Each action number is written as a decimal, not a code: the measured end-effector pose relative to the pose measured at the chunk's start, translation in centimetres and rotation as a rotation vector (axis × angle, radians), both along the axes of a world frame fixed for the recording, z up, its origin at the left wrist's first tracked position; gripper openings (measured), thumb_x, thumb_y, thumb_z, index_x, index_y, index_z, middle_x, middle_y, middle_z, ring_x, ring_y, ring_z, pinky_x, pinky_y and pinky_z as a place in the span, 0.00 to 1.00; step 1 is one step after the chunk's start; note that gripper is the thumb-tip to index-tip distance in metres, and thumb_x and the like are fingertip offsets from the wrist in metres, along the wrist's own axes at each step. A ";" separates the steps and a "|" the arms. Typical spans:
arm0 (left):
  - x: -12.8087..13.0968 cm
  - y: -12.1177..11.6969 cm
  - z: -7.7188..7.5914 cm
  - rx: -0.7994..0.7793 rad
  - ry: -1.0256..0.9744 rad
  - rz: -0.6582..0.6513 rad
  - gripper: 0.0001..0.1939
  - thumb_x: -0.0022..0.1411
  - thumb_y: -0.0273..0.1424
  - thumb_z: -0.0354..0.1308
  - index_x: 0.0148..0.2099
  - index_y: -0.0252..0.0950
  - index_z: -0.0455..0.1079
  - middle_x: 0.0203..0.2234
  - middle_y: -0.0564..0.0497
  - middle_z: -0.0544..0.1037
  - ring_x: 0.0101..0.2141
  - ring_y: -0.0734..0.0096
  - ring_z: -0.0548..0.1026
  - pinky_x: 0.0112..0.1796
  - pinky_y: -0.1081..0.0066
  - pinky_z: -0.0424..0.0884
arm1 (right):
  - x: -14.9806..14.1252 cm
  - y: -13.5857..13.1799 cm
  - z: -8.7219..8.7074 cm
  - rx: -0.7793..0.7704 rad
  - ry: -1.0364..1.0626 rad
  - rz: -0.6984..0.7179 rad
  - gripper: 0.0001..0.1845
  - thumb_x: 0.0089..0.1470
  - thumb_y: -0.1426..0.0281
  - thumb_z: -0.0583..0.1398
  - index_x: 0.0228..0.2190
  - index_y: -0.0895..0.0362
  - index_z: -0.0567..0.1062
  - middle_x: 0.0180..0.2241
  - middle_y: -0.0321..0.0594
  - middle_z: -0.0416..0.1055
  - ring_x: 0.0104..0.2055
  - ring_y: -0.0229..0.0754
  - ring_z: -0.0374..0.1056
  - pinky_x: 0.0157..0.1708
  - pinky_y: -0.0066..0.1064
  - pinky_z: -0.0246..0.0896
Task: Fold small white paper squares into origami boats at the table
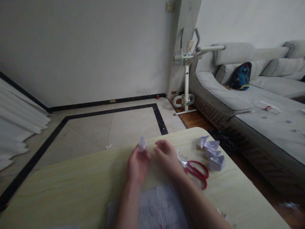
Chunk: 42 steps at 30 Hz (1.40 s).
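Note:
Above the far part of the table, my left hand (140,162) is closed on a small folded paper piece (142,143), which stands up from its fingertips. My right hand (168,156) is just to the right, apart from the paper, with loosely curled fingers and nothing visible in them. Scissors (197,171) with red handles lie beside my right wrist, their blades partly hidden. Several folded white paper pieces (216,163) form a row near the right edge. Under my forearms lies a sheet of lined paper (159,206) with handwriting, partly covered.
The pale wooden table (71,187) has a rounded far right corner. Beyond it are a tiled floor (90,130), a white curtain (19,124) and white exercise equipment (186,82). A grey sofa (269,86) with a dark blue bag (241,76) stands to the right.

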<state>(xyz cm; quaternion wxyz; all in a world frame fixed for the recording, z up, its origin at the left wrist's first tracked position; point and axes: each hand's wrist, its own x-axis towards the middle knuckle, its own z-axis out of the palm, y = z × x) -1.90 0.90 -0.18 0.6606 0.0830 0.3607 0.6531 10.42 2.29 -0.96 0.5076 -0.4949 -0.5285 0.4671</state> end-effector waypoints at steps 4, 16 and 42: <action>-0.2 0.0 -0.2 -0.004 -0.061 -0.009 0.05 0.56 0.30 0.56 0.30 0.34 0.68 0.18 0.55 0.68 0.19 0.77 0.67 0.23 0.74 0.64 | -0.1 0.0 -0.1 -0.006 -0.007 0.001 0.08 0.48 0.71 0.59 0.34 0.56 0.72 0.25 0.32 0.66 0.26 0.37 0.62 0.27 0.27 0.57; 1.2 -0.8 0.1 0.115 0.438 0.006 0.14 0.49 0.34 0.65 0.37 0.33 0.73 0.26 0.53 0.75 0.24 0.75 0.71 0.26 0.76 0.67 | 0.2 -0.5 2.4 0.138 0.025 -0.152 0.06 0.52 0.70 0.56 0.35 0.55 0.70 0.28 0.33 0.66 0.24 0.35 0.62 0.24 0.27 0.59; 2.2 -1.2 -0.5 0.303 0.942 -0.195 0.14 0.56 0.40 0.58 0.36 0.34 0.73 0.21 0.53 0.71 0.24 0.70 0.70 0.26 0.74 0.66 | 7.0 -2.0 6.3 0.454 -0.854 0.202 0.09 0.55 0.72 0.61 0.39 0.54 0.77 0.38 0.41 0.71 0.38 0.40 0.69 0.39 0.30 0.63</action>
